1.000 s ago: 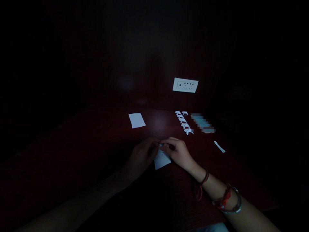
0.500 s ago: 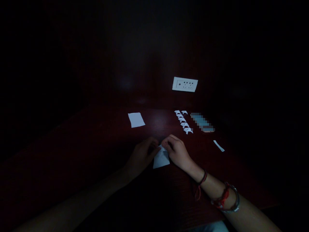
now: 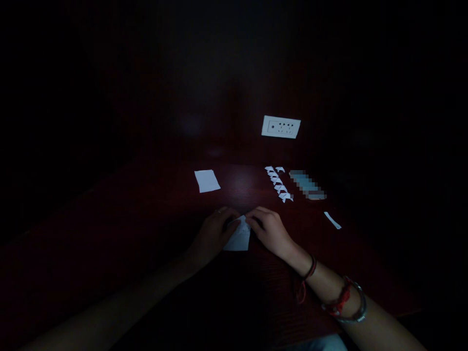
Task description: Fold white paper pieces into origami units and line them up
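The left hand (image 3: 216, 228) holds a small sheet of white paper (image 3: 238, 241) near the front of the table, its thumb pressed along the sheet's upper left side and its fingers curled around behind. The right hand (image 3: 269, 228) pinches the opposite upper corner between thumb and bent forefinger, the two sets of fingertips close together. The sheet narrows to a peak between them and spreads to a flat, straight lower edge, faintly creased near the top.

On the right forearm I see a dark red cord bracelet (image 3: 313, 267) with a dangling tail, then a knotted red bracelet (image 3: 342, 301) beside a shiny metal bangle (image 3: 362, 307).

Beneath lies the tabletop (image 3: 164, 195), dark reddish, with fine wood-like grain catching the light. Beyond the left hand sits a flat rectangle of smooth white paper (image 3: 207, 181). Past the right hand, angular folded paper pieces (image 3: 276, 181) form a slanting row, one set just aside. Near them rests a phone (image 3: 305, 184), its face blurred out, then a slim white strip (image 3: 332, 220). A white socket plate (image 3: 281, 127) shows on the dark wall behind.
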The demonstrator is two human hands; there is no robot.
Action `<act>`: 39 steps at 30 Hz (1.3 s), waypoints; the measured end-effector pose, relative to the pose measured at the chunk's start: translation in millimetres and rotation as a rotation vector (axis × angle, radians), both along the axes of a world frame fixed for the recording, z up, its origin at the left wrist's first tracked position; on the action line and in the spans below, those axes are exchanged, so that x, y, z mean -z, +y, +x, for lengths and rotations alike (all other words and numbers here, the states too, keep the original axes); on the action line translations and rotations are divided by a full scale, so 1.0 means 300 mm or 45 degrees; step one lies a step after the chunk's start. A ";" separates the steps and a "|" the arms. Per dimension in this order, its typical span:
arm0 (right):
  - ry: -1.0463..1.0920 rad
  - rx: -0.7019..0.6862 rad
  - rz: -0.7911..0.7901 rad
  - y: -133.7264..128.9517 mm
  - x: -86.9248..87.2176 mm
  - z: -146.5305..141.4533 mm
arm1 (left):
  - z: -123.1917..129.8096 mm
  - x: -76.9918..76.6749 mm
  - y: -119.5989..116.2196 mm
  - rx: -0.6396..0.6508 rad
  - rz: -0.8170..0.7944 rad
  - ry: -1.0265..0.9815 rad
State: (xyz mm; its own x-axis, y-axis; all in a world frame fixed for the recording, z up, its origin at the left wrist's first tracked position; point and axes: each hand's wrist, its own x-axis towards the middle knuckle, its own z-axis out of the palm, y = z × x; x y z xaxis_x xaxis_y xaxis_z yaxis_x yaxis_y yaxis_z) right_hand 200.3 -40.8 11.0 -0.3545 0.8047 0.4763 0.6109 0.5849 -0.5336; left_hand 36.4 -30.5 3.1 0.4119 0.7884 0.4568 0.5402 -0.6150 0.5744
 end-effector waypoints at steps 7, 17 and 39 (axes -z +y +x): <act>-0.010 0.004 0.029 -0.005 -0.018 -0.006 | 0.003 -0.011 -0.008 0.024 -0.048 0.013; -0.075 0.054 0.049 -0.005 -0.001 -0.018 | 0.005 0.010 0.003 0.090 -0.033 0.027; 0.014 -0.033 -0.055 0.004 0.003 0.000 | -0.010 0.002 0.001 -0.012 0.101 -0.022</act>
State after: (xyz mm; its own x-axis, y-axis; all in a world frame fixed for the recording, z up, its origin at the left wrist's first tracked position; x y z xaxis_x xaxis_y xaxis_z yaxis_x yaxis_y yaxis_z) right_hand 200.3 -39.5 10.0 -0.3700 0.8154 0.4452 0.5898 0.5764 -0.5657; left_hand 33.5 -30.1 2.5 0.3960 0.7535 0.5248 0.5368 -0.6537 0.5335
